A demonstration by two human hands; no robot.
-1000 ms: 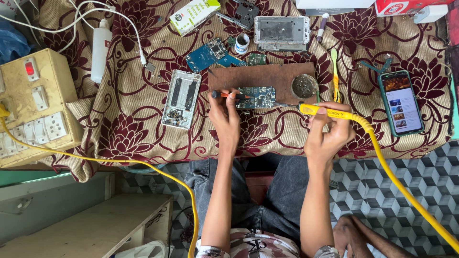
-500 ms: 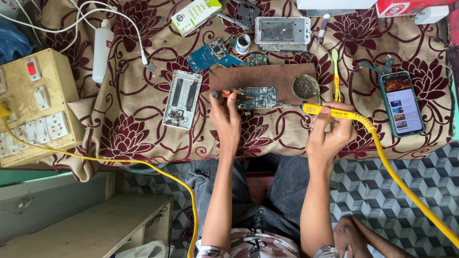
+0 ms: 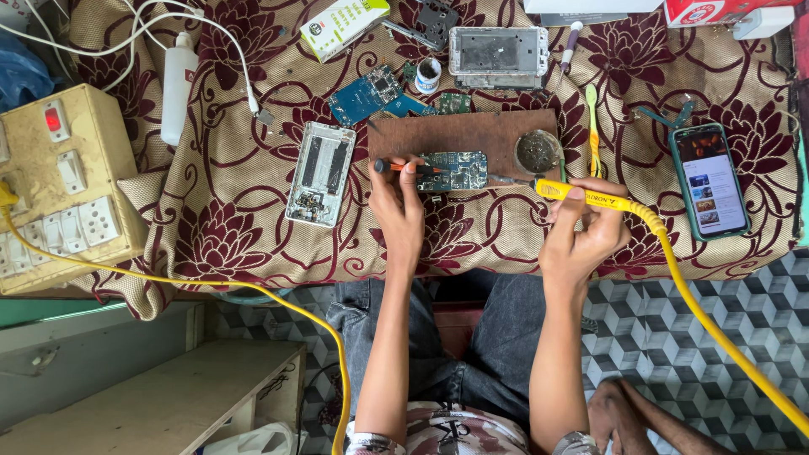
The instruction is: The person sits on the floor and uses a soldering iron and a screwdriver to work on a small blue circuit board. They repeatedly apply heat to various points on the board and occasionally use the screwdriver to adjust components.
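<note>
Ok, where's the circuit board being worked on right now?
In the head view the circuit board lies on the brown wooden block, mid-table, just above the left hand, with the yellow soldering iron pointing at it from its right.

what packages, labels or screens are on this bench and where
Small carton: far edge, left of centre; white and green, lying tilted.
Red box: far right corner; red and white, partly cut off.
Phone screen: right side, green case; lit, showing small picture tiles.
White bottle: left, lying down; small red label.

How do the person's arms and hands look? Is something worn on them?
Both forearms are bare, with no sleeves or gloves on the left hand or the right hand. A metallic watch or bracelet sits at the right arm's lower edge, only partly visible.
</note>
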